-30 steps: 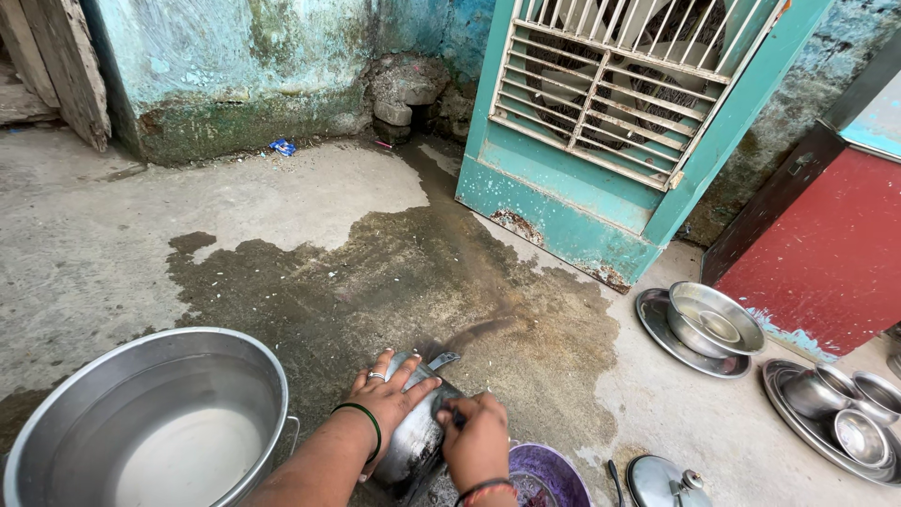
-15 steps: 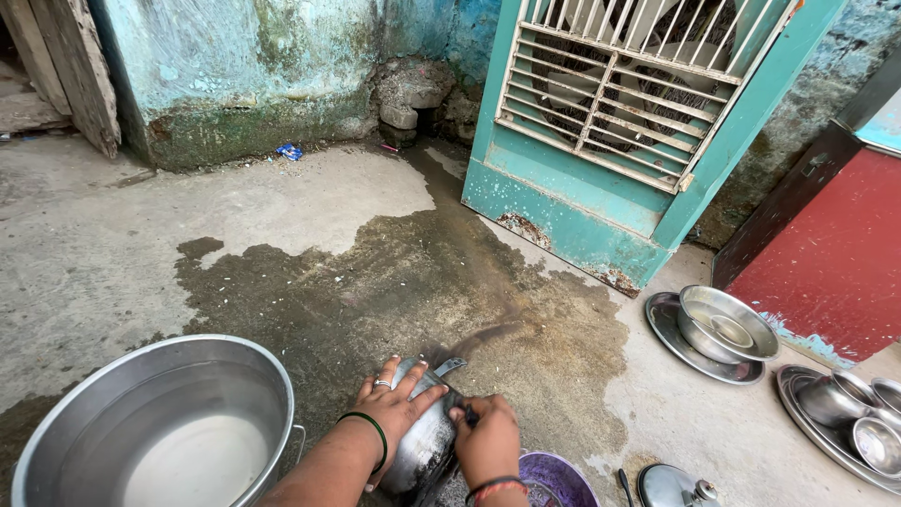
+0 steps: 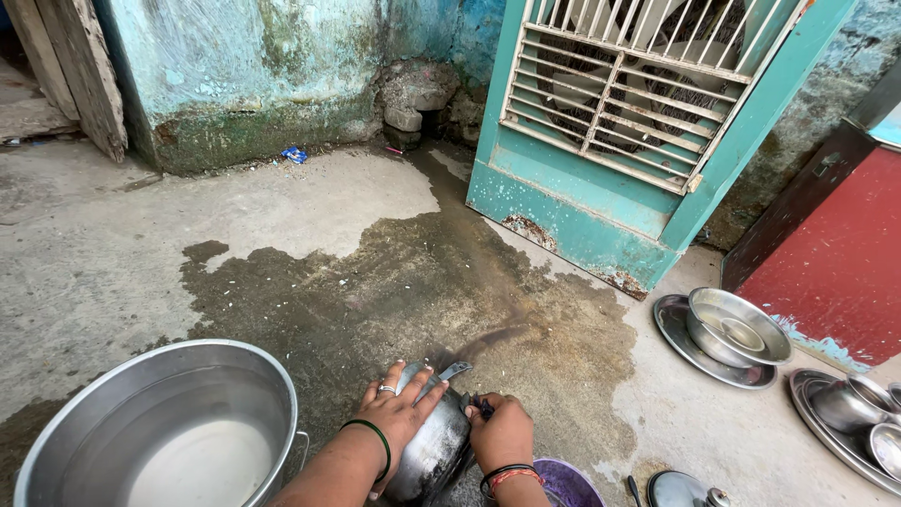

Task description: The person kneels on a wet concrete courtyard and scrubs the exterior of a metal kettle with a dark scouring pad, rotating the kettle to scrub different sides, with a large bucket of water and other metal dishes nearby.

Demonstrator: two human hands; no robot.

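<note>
Concrete floor (image 3: 113, 253) takes most of the view, with a wide dark wet patch (image 3: 404, 291) running from the pot up toward the wall. Open bare floor lies up and left of the pot. Teal cooler cabinet (image 3: 619, 141) with a slatted grille stands up and right of the pot, its bottom edge rusted. Red panel (image 3: 826, 272) is farther right of the pot, at the frame edge. Large steel tub (image 3: 164, 427) with cloudy water sits just left of the pot, near the left forearm. Steel plate (image 3: 699, 352) with a bowl (image 3: 737, 324) on it lies well to the right of the pot; a tray of small bowls (image 3: 849, 413) is beyond that, cut by the right edge. Purple bowl (image 3: 558, 483) is just right of the pot, under the right wrist. Steel lid (image 3: 680, 490) is right of that at the bottom edge.

Pot (image 3: 432, 446): steel, rounded, wet and dull, tipped on its side on the wet patch, a short metal handle poking up at its top.

Left hand (image 3: 399, 413) is spread flat over the pot's upper side, fingers splayed and pressing, a ring on one finger, a green bangle at the wrist. Right hand (image 3: 502, 432) is curled closed against the pot's right side around something small and dark; what it is cannot be told.
</note>
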